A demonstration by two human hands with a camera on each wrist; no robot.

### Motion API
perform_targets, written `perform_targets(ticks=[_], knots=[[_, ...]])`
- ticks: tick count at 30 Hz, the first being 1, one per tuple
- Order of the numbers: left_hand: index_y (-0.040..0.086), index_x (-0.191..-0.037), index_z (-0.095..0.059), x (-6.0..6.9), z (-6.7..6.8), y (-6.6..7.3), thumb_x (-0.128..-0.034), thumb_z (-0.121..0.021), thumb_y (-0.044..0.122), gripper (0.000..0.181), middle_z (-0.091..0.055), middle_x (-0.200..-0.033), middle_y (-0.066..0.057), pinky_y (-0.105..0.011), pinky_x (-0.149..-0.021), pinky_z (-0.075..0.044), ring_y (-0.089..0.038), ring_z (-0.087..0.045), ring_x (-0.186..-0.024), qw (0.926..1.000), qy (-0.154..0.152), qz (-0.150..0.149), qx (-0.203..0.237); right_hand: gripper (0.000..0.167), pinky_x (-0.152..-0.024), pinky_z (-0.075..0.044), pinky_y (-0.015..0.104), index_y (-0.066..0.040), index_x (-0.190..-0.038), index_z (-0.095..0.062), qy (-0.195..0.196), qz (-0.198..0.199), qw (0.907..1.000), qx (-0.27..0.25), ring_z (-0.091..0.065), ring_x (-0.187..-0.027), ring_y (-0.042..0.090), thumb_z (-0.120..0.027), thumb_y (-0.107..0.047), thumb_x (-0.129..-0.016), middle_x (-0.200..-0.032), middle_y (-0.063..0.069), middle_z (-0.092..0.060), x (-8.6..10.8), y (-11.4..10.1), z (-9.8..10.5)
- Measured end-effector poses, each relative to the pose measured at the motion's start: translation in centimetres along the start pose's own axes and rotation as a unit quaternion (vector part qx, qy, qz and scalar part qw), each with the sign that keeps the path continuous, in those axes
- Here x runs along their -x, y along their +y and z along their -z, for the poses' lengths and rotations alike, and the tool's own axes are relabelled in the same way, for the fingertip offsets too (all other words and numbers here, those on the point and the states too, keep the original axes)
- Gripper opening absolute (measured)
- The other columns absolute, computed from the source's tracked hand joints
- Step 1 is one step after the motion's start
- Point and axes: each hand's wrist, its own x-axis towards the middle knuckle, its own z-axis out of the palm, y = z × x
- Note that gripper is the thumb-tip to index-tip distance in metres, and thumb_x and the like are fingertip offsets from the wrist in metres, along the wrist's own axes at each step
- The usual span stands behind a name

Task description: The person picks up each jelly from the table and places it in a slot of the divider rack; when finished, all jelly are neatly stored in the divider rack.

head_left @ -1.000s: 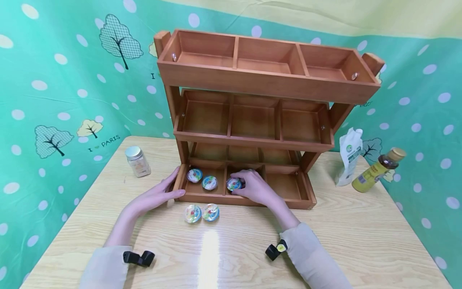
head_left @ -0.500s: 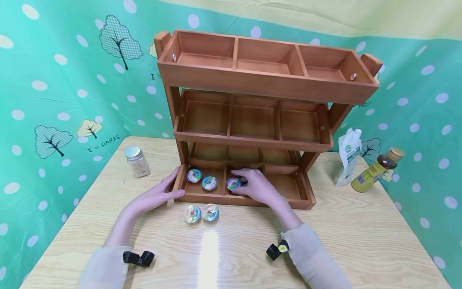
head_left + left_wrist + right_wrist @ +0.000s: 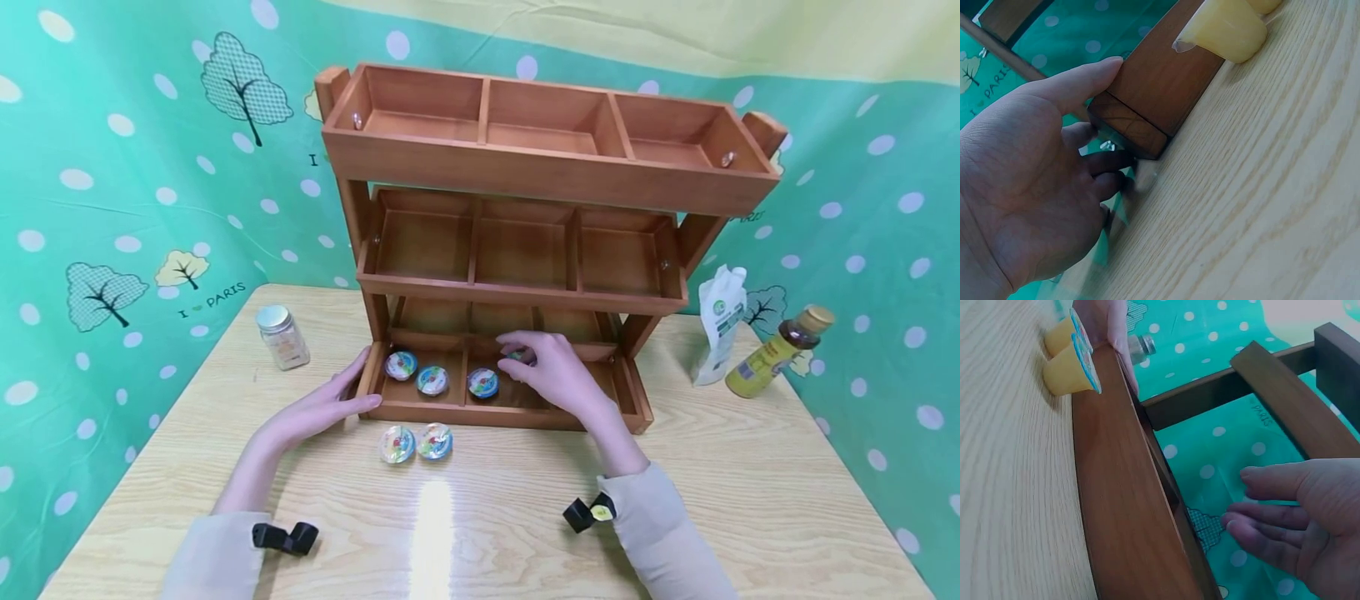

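Head view: pale wood table (image 3: pixel 502 517), dotted green backdrop (image 3: pixel 112 200), left hand (image 3: pixel 318 408) gripping rack (image 3: pixel 517 294), right hand (image 3: pixel 558 375) loose.

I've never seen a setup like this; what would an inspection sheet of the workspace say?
Surface: pale wood-grain table, glare streak in front.
Job's things: three-tier brown wooden rack; six small round cups with colourful printed lids: two on the table, two in the bottom tier's left compartment, two in its middle one.
Clutter: clear jar with silver lid; white plastic pouch; yellow-labelled bottle with brown cap.
Grippers: bare hands; left hand touches the rack's bottom-left end; right hand, seemingly empty, partly hides one cup.
Cables: nothing seen.
Surroundings: teal polka-dot cloth with printed trees.
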Motion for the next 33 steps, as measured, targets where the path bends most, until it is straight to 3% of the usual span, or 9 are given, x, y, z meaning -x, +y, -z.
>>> perform_targets(ticks=[8,12,22,29,33], knots=[[0.030,-0.167,0.005,0.1,0.0,-0.1,-0.1020,-0.058,0.050,0.093,0.004,-0.175,-0.013,-0.072,-0.124,-0.011,-0.046,0.002,-0.161,1.0000,0.000,0.000,-0.001,0.017,-0.073,-0.060,0.026,-0.018,-0.113,-0.076,0.029,0.029,0.9946,-0.095,-0.069,-0.082,0.012,-0.074,-0.018,-0.096,-0.099,-0.002,-0.078,-0.1,-0.9,-0.7],[0.030,-0.166,0.006,0.1,0.0,-0.3,-0.1025,-0.057,0.049,0.092,0.003,-0.175,-0.013,-0.072,-0.124,-0.012,-0.046,0.001,-0.161,1.0000,0.000,0.003,-0.002,0.016,-0.076,-0.060,0.027,-0.018,-0.111,-0.077,0.022,0.047,0.9913,-0.121,-0.070,-0.084,0.011,-0.074,-0.018,-0.096,-0.098,-0.001,-0.078,-0.1,-1.6,-1.4],[0.031,-0.166,0.004,0.0,0.2,-0.2,-0.1019,-0.059,0.048,0.092,0.003,-0.175,-0.014,-0.072,-0.124,-0.011,-0.046,0.001,-0.161,1.0000,0.001,-0.002,-0.006,0.019,-0.079,-0.060,0.026,-0.014,-0.114,-0.076,-0.048,0.072,0.9868,-0.137,-0.068,-0.089,0.008,-0.075,-0.018,-0.095,-0.099,-0.003,-0.077,0.3,-3.4,-4.1],[0.032,-0.166,0.005,0.0,0.1,0.0,-0.1016,-0.059,0.049,0.092,0.003,-0.175,-0.014,-0.073,-0.123,-0.011,-0.047,0.001,-0.160,1.0000,0.003,0.000,-0.008,0.031,-0.091,-0.061,0.026,-0.009,-0.123,-0.073,-0.135,0.103,0.9740,-0.150,-0.075,-0.106,0.018,-0.077,-0.013,-0.093,-0.115,0.007,-0.078,0.8,-4.3,-5.7],[0.031,-0.166,0.005,0.1,0.1,0.0,-0.1017,-0.059,0.050,0.092,0.002,-0.175,-0.014,-0.073,-0.123,-0.012,-0.047,0.000,-0.160,0.9999,0.003,0.001,-0.012,0.040,-0.097,-0.059,0.027,-0.006,-0.130,-0.070,-0.174,0.106,0.9705,-0.129,-0.073,-0.116,0.023,-0.078,-0.014,-0.092,-0.126,0.010,-0.075,1.0,-4.6,-6.1]])
